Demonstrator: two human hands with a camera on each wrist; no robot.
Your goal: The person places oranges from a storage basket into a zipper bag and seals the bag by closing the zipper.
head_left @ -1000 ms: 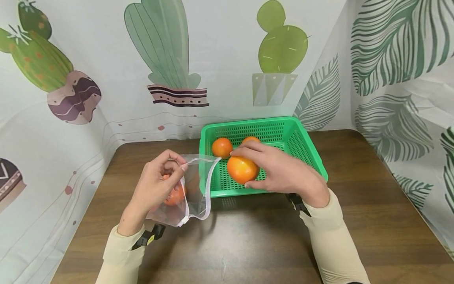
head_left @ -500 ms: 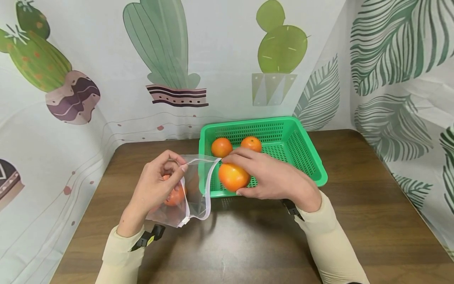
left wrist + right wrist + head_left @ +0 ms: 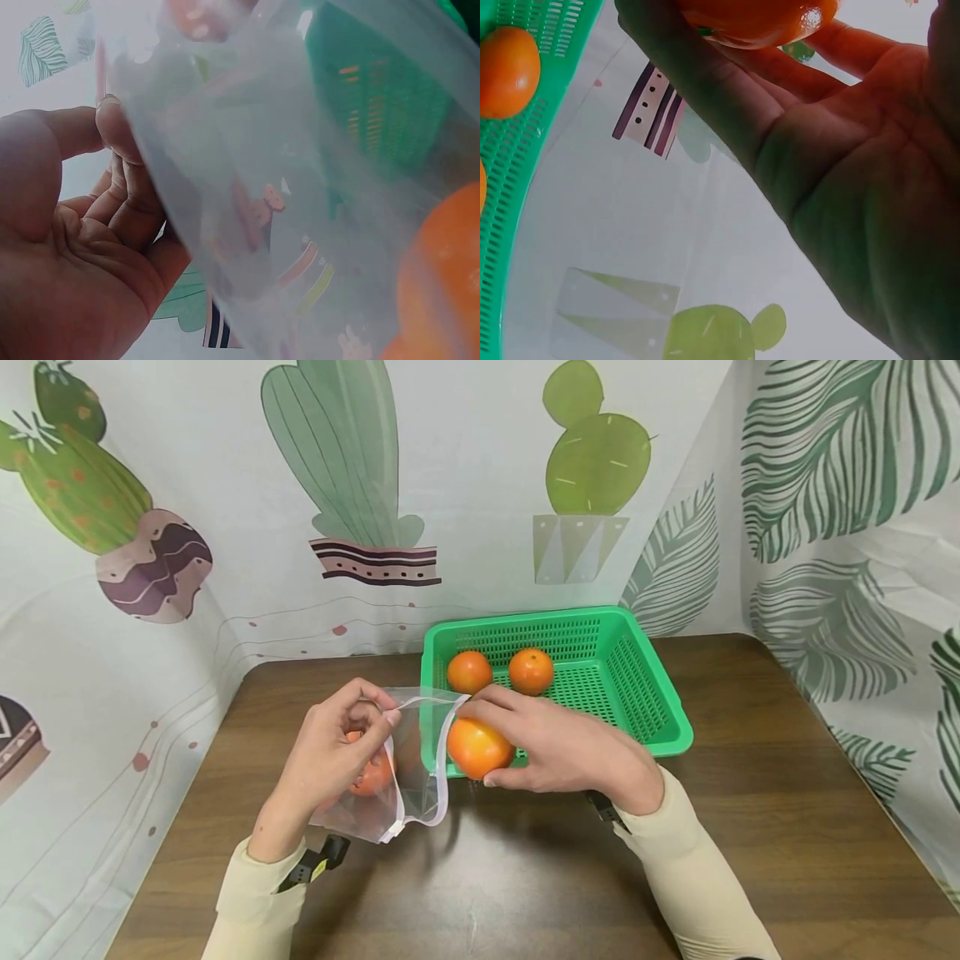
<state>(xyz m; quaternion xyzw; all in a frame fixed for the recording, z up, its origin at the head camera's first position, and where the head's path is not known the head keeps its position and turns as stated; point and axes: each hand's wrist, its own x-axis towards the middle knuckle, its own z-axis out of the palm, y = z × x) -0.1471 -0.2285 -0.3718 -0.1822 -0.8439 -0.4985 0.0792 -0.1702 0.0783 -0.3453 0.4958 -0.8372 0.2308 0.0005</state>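
Note:
My left hand (image 3: 330, 747) pinches the top edge of a clear zip bag (image 3: 412, 760) between thumb and forefinger, its mouth spread toward the right. Inside the bag lies a smooth orange-coloured fruit (image 3: 372, 777); through the film in the left wrist view, fruit (image 3: 450, 270) shows at lower right. A glossy orange-coloured fruit (image 3: 480, 748) is gripped by my right hand (image 3: 558, 739), right at the bag's mouth and over the basket's front left corner. Seen from the right wrist, a bit of green shows on this held fruit (image 3: 765, 19).
Behind the hands stands a green slotted plastic basket (image 3: 678, 743) on the brown wooden table (image 3: 540, 877). Two more orange-coloured fruits sit in it, a left fruit (image 3: 469, 672) and a right fruit (image 3: 531, 672). A printed cloth backdrop (image 3: 480, 485) rises behind the table.
My right hand has carried its fruit left and slightly toward me, from over the basket to the bag's mouth. The right fruit in the basket is now uncovered. My left hand stays put.

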